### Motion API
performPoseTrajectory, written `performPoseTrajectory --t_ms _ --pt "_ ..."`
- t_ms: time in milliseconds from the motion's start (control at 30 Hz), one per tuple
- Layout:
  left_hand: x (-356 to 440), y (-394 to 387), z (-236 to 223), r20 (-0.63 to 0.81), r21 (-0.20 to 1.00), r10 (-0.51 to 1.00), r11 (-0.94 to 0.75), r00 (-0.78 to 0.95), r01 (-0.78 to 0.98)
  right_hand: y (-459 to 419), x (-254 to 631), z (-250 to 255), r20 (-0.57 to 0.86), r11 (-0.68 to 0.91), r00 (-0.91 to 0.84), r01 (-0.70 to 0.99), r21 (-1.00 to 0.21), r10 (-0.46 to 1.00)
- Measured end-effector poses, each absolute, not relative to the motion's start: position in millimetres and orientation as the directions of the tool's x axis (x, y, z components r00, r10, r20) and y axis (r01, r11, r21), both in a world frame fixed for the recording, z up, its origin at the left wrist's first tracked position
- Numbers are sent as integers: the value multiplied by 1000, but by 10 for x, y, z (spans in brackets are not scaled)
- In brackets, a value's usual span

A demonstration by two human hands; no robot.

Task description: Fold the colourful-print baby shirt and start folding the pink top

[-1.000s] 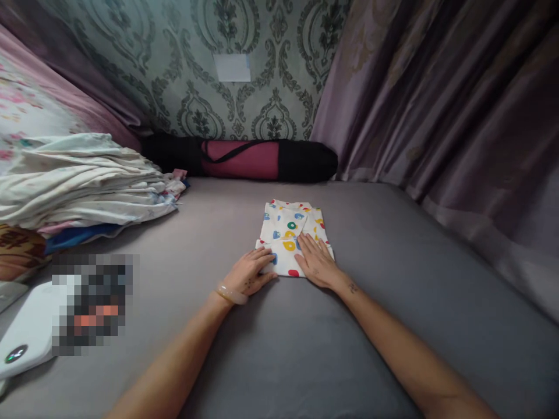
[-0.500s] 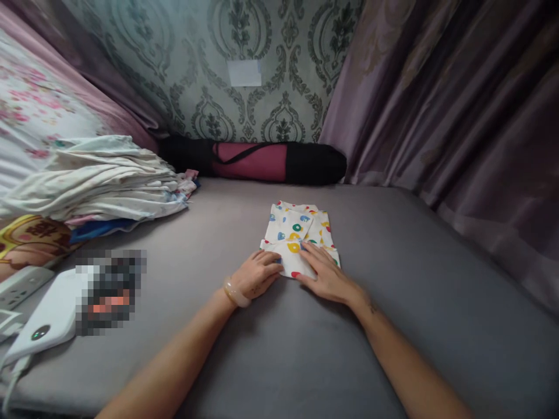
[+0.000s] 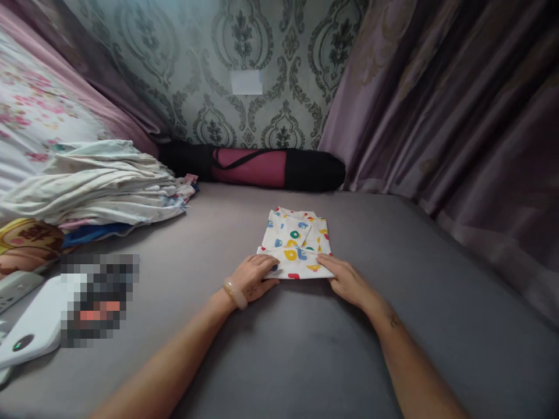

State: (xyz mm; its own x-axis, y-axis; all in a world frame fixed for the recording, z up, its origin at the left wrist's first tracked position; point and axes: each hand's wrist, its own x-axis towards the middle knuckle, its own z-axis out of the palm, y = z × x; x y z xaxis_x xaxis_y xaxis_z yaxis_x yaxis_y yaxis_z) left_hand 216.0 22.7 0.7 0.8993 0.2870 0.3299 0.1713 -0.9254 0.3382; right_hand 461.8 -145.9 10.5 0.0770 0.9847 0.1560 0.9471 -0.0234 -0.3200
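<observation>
A small white shirt (image 3: 293,235) with a coloured print lies folded on the grey sheet (image 3: 279,361), its lower part turned up in a band along the near edge. My left hand (image 3: 253,276), below a pale bangle (image 3: 236,294), grips the band's near left corner with the fingers on top and the thumb along the edge. At the near right corner my right hand (image 3: 349,281) pinches the cloth, fingers above and thumb at the edge. The undersides of both corners are hidden.
A heap of pale clothes (image 3: 109,180) lies at the left, near a printed cushion (image 3: 30,244), a white power bank (image 3: 39,320) and a power strip (image 3: 17,291). Along the patterned wall rests a black and maroon long bag (image 3: 248,167). Purple curtains (image 3: 419,105) hang at the right.
My right hand has slid right, from the middle of the band to its near right corner. My left hand stays at the left corner. The band's near edge now looks straighter.
</observation>
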Motion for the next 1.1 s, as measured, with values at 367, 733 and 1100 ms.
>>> performPoseTrajectory --t_ms 367,733,1100 --pt "1955 395 -3 298 410 308 -896 903 171 -1615 4668 428 -24 -119 127 829 -546 992" --pt "1785 15 594 267 813 351 -582 898 -14 -1912 4566 1074 -284 -151 -106 648 -747 953" --pt "1868 29 489 9 999 541 -47 841 19 -1930 4670 976 -351 -299 -76 377 -877 933"
